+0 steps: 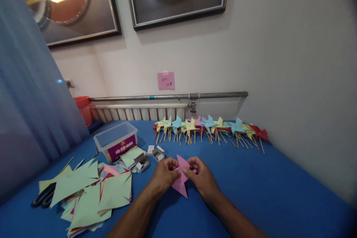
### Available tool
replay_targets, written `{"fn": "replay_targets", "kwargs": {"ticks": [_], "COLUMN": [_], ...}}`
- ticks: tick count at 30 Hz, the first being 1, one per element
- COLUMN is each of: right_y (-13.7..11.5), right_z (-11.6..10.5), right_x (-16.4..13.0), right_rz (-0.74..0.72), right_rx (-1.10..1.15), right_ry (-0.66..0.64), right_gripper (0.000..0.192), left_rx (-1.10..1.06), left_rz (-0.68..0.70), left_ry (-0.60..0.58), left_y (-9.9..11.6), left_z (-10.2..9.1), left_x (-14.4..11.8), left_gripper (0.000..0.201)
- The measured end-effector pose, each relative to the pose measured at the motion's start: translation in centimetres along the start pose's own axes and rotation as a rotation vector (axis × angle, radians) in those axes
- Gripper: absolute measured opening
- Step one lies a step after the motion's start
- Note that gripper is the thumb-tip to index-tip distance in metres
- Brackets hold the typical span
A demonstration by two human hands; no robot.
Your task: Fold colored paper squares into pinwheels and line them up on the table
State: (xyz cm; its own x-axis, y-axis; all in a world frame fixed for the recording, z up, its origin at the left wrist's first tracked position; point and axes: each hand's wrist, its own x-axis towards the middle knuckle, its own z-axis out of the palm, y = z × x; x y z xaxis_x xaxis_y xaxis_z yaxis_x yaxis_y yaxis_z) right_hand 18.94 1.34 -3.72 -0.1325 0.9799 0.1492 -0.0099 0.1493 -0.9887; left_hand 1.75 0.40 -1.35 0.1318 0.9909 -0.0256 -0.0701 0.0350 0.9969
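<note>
A pink paper pinwheel (182, 182) is held between my two hands just above the blue table. My left hand (165, 174) pinches it from the left, thumb against the paper's middle. From the right, my right hand (203, 176) pinches it too, its thumb near the centre. Pointed paper corners stick out above and below my fingers. No stick shows on this piece. Small opened boxes (141, 163) lie left of my left hand, beside stacks of cut paper (115, 192), mostly pale green on top.
Finished pinwheels on sticks (190, 125) lie in a row along the table's back. A clear plastic tub (115, 137) with a purple label stands at left, behind black-handled scissors (46, 194) partly under paper. A red basket (83, 109) sits by the curtain (30, 81); a pipe (139, 98) runs along the wall.
</note>
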Motion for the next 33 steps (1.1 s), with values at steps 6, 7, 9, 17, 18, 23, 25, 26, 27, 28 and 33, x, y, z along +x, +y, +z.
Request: {"fn": "replay_targets", "kwargs": {"ticks": [6,7,9,17,18,23,25,26,27,28,33], "right_y": [-1.6,-1.8,-2.2,-2.1,-1.9,-0.9,-0.1,0.3,0.8,1.2,1.0], "right_z": [0.0,0.0,-0.3,-0.5,-0.4,0.2,0.3,0.4,0.5,0.6,0.7], "right_x": [-0.7,-0.8,-1.0,-0.8,-0.7,-0.3,-0.1,0.0,0.1,0.2,0.0], "right_rz": [-0.059,-0.075,-0.112,-0.079,-0.072,-0.063,-0.045,-0.027,-0.010,0.002,0.012], "right_rx": [-0.077,-0.082,-0.088,-0.036,-0.038,-0.058,-0.040,-0.022,-0.004,0.009,-0.037], "right_ry": [-0.034,-0.042,-0.062,-0.077,-0.060,0.050,0.074,0.079,0.082,0.091,0.070], "right_gripper": [0.046,0.048,0.053,0.036,0.030,0.020,0.023,0.025,0.027,0.029,0.041], "left_rx": [-0.046,-0.052,-0.059,-0.059,-0.058,-0.053,-0.053,-0.052,-0.052,-0.050,-0.040], "left_rz": [-0.016,-0.022,-0.032,-0.028,-0.025,-0.006,-0.004,-0.005,-0.006,-0.006,-0.010], "left_ry": [0.016,0.018,0.032,0.041,0.040,0.040,0.038,0.035,0.033,0.033,0.057], "left_y": [0.0,0.0,0.1,0.1,0.0,-0.7,-0.9,-1.0,-1.1,-1.2,-0.9], "left_z": [-0.1,-0.1,-0.1,-0.3,-0.3,0.1,0.4,0.5,0.6,0.6,0.4], "left_x": [-0.1,-0.1,-0.1,-0.1,0.0,0.2,0.3,0.3,0.4,0.4,0.5], "left_gripper": [0.030,0.029,0.029,0.030,0.030,0.035,0.038,0.040,0.041,0.042,0.042]}}
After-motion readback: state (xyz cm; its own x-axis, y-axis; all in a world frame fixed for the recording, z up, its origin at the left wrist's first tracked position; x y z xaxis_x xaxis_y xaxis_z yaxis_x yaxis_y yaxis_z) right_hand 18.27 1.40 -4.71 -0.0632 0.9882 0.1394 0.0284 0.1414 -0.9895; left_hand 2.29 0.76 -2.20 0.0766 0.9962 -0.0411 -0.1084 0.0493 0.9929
